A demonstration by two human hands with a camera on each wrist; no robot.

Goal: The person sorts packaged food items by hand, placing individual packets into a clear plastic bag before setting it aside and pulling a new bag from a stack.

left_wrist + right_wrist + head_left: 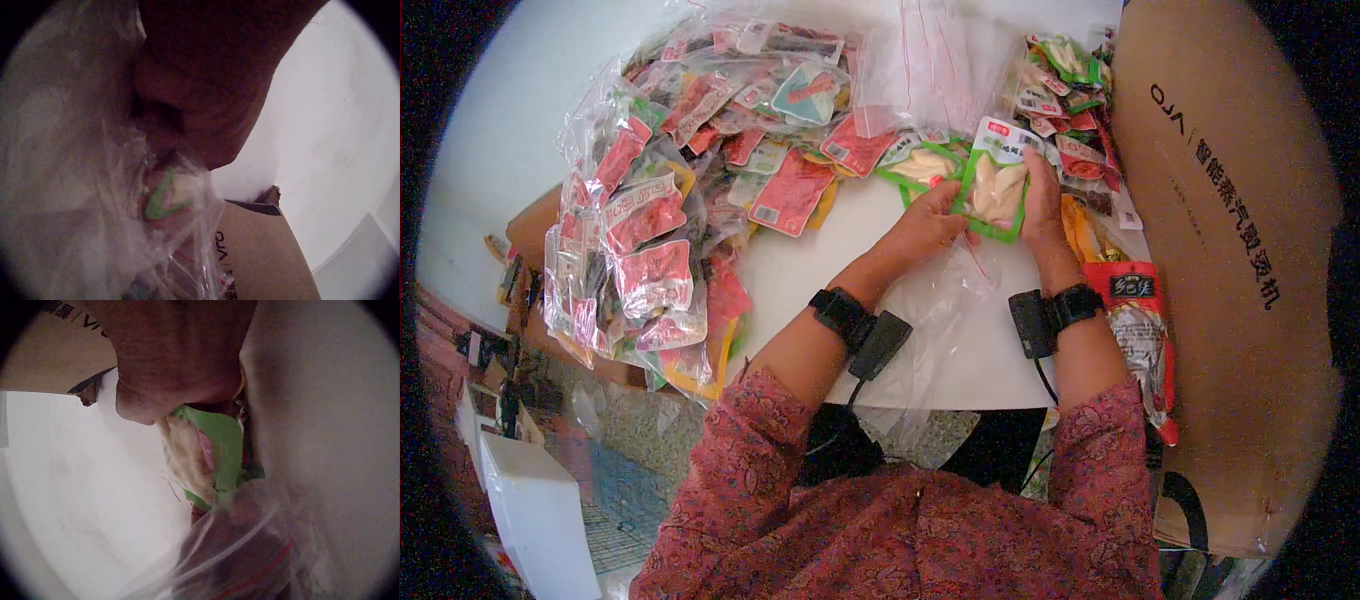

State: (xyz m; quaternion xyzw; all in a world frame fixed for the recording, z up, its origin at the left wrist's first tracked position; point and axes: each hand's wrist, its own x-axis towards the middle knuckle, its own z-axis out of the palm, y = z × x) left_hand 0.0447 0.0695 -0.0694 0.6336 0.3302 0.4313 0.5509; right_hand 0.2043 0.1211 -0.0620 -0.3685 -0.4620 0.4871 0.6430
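Observation:
My right hand (1044, 205) grips a green-edged food packet (998, 190) by its right side, with pale pieces showing through the front. Close to the packet's left edge, my left hand (925, 222) has its fingers curled at a clear zip bag (940, 300), which trails below it toward the table's front edge. The left wrist view shows the bag's crumpled plastic (69, 169) over the fingers, some green showing through. Beyond the left hand lies a second green-edged packet (918, 163). In the right wrist view, the bag's red-striped mouth (262, 569) is just below the held packet.
Red food packets in clear bags (650, 220) are heaped on the left of the white table (800, 310). Empty clear zip bags (920, 70) lie at the back. More packets (1065, 110) and a red-silver pouch (1135, 320) line the right, beside a tall cardboard box (1230, 330).

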